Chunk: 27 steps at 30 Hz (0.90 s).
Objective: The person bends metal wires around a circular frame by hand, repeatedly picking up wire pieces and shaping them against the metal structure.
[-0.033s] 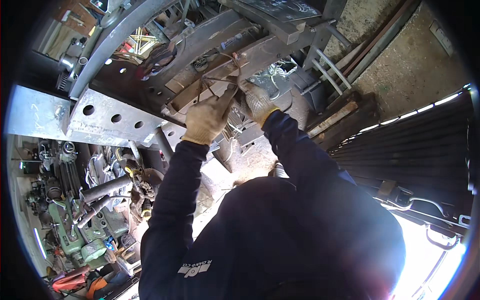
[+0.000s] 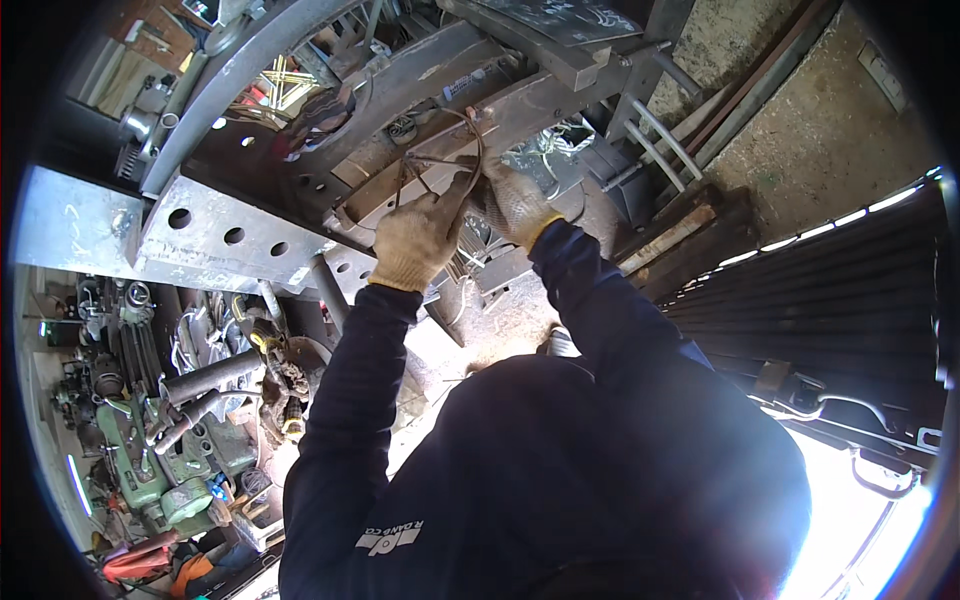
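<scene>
My left hand (image 2: pixel 418 240), in a beige work glove, is closed with its fingertips beside my right hand. My right hand (image 2: pixel 516 204), in a knitted glove with a yellow cuff, is closed too. Between them rises a thin, brown, curved metal rod (image 2: pixel 479 140), which passes down in front of the gloves. Straight thin rods (image 2: pixel 430 160) meet above my left hand and seem to belong to the same piece. Both hands work over a long steel beam (image 2: pixel 520 112). The fingertips and the rod's lower end are partly hidden.
A steel plate with round holes (image 2: pixel 233 238) juts in from the left. Green machinery (image 2: pixel 128 455) and tools crowd the lower left. Metal pegs (image 2: pixel 650 140) stick out at right, near timber blocks (image 2: pixel 668 236) and a dark corrugated shutter (image 2: pixel 830 290).
The curved rod has swung and now shows as a wider arc above my hands. Both hands have shifted very slightly right.
</scene>
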{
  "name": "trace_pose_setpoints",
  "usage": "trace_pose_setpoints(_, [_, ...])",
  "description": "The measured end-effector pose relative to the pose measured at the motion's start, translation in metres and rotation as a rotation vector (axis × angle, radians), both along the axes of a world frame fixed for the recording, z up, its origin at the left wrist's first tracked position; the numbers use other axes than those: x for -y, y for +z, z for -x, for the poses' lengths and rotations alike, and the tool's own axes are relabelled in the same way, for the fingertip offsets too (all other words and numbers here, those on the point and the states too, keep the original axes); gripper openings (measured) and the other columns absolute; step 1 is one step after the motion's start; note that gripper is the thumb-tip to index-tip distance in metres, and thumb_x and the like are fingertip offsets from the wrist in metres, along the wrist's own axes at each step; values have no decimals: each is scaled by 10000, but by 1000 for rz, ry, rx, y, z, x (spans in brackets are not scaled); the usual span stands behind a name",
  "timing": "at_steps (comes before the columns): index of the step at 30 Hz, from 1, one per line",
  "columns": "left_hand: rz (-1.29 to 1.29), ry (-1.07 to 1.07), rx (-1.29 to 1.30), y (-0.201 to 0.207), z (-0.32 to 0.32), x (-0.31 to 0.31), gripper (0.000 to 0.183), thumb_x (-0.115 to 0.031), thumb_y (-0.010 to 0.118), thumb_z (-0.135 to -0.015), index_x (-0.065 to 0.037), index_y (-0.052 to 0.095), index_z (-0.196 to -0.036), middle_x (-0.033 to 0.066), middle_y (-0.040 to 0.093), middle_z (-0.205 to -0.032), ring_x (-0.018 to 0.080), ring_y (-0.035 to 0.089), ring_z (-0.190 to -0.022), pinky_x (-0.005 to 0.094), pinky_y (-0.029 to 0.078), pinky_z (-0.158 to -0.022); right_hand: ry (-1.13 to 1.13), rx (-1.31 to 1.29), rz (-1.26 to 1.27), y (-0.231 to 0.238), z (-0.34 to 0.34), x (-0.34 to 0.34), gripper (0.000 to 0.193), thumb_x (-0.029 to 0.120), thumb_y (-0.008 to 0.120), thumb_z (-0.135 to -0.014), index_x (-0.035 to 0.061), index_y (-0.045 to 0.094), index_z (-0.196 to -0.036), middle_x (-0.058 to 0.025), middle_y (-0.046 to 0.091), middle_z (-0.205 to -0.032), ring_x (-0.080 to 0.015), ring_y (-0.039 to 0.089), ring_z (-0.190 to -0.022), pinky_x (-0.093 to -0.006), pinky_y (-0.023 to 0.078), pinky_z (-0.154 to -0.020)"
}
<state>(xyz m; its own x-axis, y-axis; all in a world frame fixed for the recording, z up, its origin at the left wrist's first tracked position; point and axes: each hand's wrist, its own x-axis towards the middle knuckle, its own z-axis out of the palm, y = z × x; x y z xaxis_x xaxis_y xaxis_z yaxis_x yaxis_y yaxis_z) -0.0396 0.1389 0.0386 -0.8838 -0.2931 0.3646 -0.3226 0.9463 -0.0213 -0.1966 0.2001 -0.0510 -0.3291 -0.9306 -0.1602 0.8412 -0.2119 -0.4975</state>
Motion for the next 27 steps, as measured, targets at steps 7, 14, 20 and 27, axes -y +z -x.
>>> trace_pose_setpoints(7, [-192, -78, -561, -8, -8, -17, 225, -216, 665, -917, -140, 687, -1128, 110, 632, -699, 255, 654, -611, 376, 504, -534, 132, -169, 27, 4, 25, -29, 621, 564, 496, -990, -15, 618, -1177, -146, 703, -995, -252, 683, -811, -336, 577, -754])
trace_pose_setpoints(14, [-1757, 36, -797, 39, -58, -16, 314, -295, 587, -1013, -22, 630, -1163, -53, 405, -577, 60, 355, -454, 222, 292, -433, -124, -255, 12, 31, 17, -58, 733, 621, 499, -960, -37, 537, -1284, -114, 638, -1030, -189, 620, -844, -312, 527, -747])
trace_pose_setpoints(20, [-2125, -27, -960, 40, -120, -29, 417, -333, 534, -1032, 14, 556, -1260, -65, 367, -588, 58, 301, -429, 224, 258, -409, 40, -413, 147, 91, -2, -65, 611, 516, 514, -997, 0, 543, -1322, -84, 642, -1007, -143, 610, -813, -274, 513, -722])
trace_pose_setpoints(27, [-1065, 407, -680, 17, -244, -76, 276, -172, 600, -1002, 45, 640, -1168, 87, 711, -945, 163, 666, -835, 296, 533, -805, 303, -825, -17, 109, -106, -44, 303, 231, 586, -1006, 18, 657, -1209, -22, 633, -801, -92, 548, -671, -253, 457, -616])
